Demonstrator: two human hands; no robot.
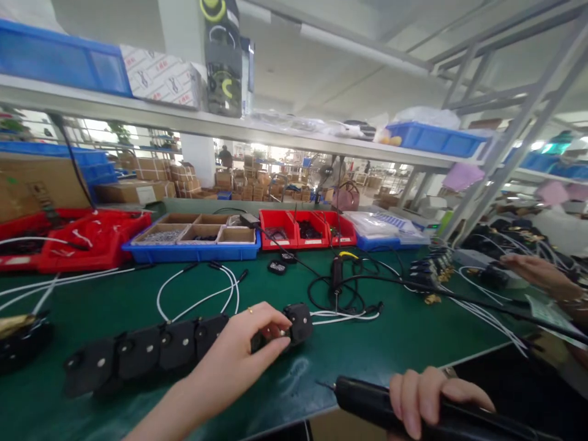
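Note:
Several black square housings with round metal spots lie in a row on the green bench mat. Over the right part of that row is my left hand, its thumb and index finger curled close together beside the end housing. A small shiny bit shows between those fingertips, too small to name. My right hand is wrapped around a black electric screwdriver, held low at the bench's front edge with its thin bit pointing left toward the housings.
Behind are red bins, a blue divided tray of small parts, and white cables. A second screwdriver hangs over coiled black cord. Another person's hand is at the right by brass-ended parts. A shelf spans above.

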